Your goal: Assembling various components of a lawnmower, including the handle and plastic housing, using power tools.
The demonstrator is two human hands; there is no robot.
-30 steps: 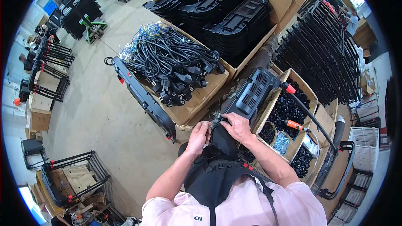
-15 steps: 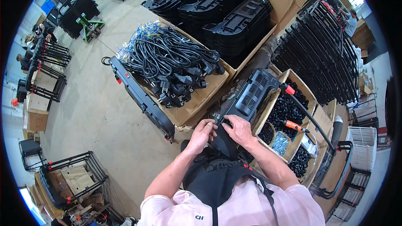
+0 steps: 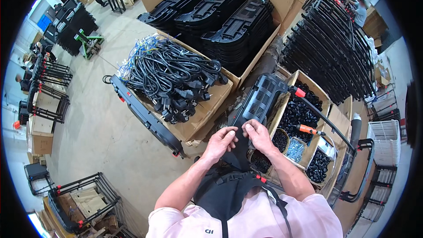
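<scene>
A black plastic housing [image 3: 261, 97] with slotted vents lies in front of me, its narrow part reaching toward my body. Over that narrow part, my left hand [image 3: 223, 143] is closed with thumb and fingertips together. A short gap away, my right hand [image 3: 259, 136] is also closed, thumb pressed to forefinger. Whatever is pinched in either hand is too small or hidden to make out. Beyond my left hand stands a long black panel [image 3: 145, 117] with red parts, leaning against a carton of black power cords [image 3: 172, 68] with plugs and loose wire ends.
To the right, a wooden tray [image 3: 327, 105] holds black knobs or caps, a bag of screws [image 3: 295, 150] and an orange electric screwdriver [image 3: 308, 129]. A black tube with a red joint [image 3: 299, 92] crosses it. Behind, a large carton [image 3: 282, 6] holds stacked black covers [image 3: 240, 22]. Black frames [image 3: 330, 48] stand at right.
My hands have drawn slightly apart over the housing's narrow part, the right hand turning with its fingers more upright. The whole view has shifted a little.
</scene>
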